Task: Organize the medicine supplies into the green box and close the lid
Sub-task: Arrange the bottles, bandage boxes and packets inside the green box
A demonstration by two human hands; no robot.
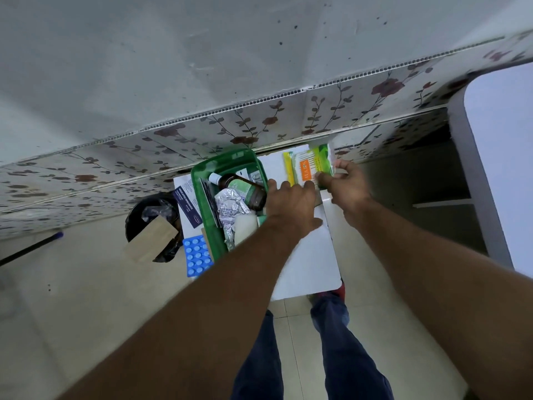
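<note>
Right hand [347, 187] pinches a green-orange plastic swab packet [311, 161] at the white table's [311, 255] far edge; left hand's [291, 202] grip unclear; green plastic box [199, 180] lies leftward.

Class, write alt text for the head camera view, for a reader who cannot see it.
A person's right hand pinches a green cotton swab pack at the far end of a white table, the left hand at its near edge. Beside it an open green box holds a brown bottle and foil strips.
</note>
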